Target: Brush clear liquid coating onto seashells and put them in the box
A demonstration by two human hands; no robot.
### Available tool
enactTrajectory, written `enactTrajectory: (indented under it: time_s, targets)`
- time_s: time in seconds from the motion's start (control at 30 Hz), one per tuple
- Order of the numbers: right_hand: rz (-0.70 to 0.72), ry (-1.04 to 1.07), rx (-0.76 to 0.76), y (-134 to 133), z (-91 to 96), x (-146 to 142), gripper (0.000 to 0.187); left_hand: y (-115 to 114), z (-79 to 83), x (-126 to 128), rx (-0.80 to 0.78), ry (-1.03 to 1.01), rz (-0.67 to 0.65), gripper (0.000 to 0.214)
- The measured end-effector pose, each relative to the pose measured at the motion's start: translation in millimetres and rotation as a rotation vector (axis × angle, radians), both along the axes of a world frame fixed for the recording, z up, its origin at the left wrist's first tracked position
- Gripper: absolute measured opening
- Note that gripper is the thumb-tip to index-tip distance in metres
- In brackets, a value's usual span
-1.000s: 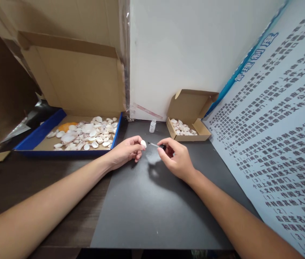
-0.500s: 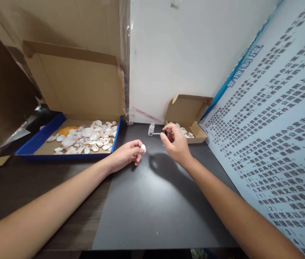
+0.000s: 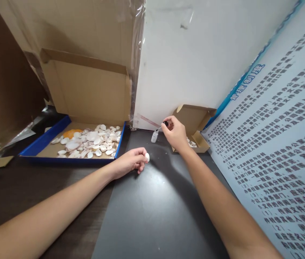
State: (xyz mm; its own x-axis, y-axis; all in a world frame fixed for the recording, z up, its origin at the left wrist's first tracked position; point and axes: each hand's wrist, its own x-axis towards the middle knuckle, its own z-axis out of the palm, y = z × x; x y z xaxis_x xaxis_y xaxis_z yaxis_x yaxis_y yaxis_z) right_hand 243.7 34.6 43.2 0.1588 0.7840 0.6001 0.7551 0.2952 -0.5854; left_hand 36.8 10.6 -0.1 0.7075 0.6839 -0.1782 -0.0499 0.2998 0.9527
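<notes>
My left hand (image 3: 133,162) pinches a small white shell (image 3: 147,157) between thumb and fingers, over the dark grey mat. In my right hand (image 3: 176,133) is the black brush cap (image 3: 165,124) of a small bottle, gripped at the fingertips. A thin pale stem slants from the cap down to the mouth of the bottle (image 3: 155,136). Whether its tip is inside the neck I cannot tell. The little clear bottle with a printed label stands on the mat, just left of and below my right hand.
At left, a blue-edged cardboard box (image 3: 66,160) with its lid raised holds many shells (image 3: 91,140) and something orange (image 3: 72,133). A smaller open carton (image 3: 203,145) with shells sits behind my right hand. A white panel (image 3: 190,64) and a printed board (image 3: 281,144) close off the back and right.
My right hand has raised the cap and tilted its stem, bringing the tip to the bottle's mouth. The left hand still holds the shell. The camera view has shifted slightly.
</notes>
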Motion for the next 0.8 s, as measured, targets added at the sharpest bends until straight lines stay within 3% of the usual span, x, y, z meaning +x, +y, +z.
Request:
enactTrajectory:
  time_s: [0.4, 0.8]
  targets:
    - [0.013, -0.034, -0.086, 4.1, -8.8, 1.6, 0.016, 0.5, -0.2, -0.7, 0.013, 0.016, -0.024, 0.013]
    - [0.001, -0.045, -0.074, 3.7, -10.0, 0.6, 0.016, 2.9, -3.8, -2.0, 0.013, 0.002, -0.048, 0.012]
